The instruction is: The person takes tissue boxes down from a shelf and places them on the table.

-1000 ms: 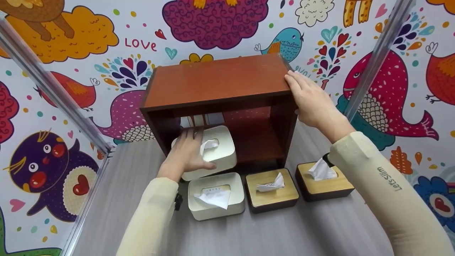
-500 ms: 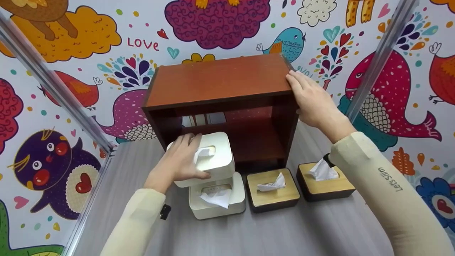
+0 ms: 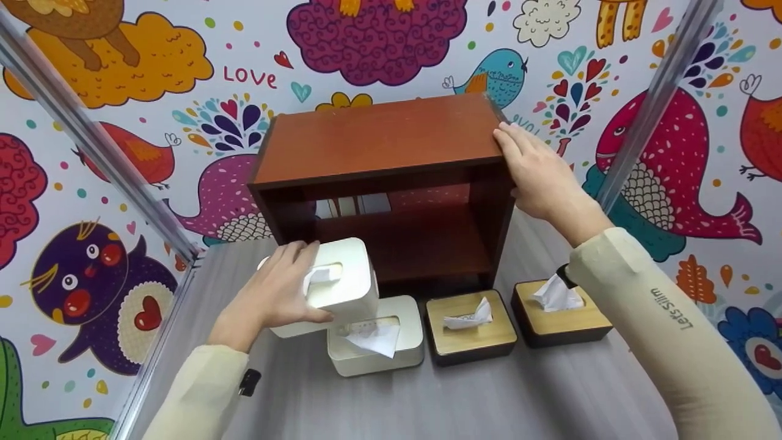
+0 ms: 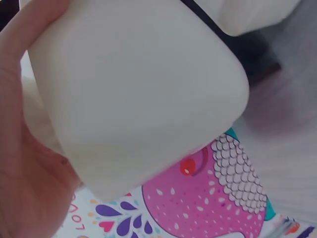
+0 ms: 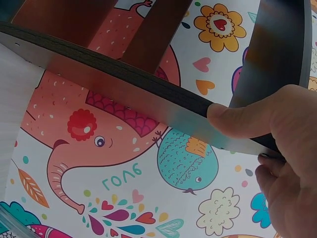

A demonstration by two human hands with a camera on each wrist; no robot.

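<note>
My left hand (image 3: 269, 294) grips a white tissue box (image 3: 351, 281) from above, with a tissue showing at its slot. In the left wrist view the white box (image 4: 138, 89) fills the middle, the hand at its left side. Below and to the right in the head view, a second white tissue box (image 3: 408, 345) rests on the table, partly hidden by the held one. My right hand (image 3: 540, 177) holds the top right edge of a reddish-brown wooden shelf unit (image 3: 379, 143). In the right wrist view its thumb (image 5: 237, 119) presses on the dark edge, fingers on the outer side.
Two dark tissue boxes with wood-look lids, a middle one (image 3: 470, 339) and a right one (image 3: 562, 305), stand before the shelf unit on the grey table (image 3: 391, 409). Cartoon-printed walls (image 3: 366, 49) rise behind and beside, with metal posts (image 3: 647, 104) at the corners.
My left hand has brought the white tissue box out of the shelf opening, leftward and toward me, past the other white box. The right hand stays on the shelf unit.
</note>
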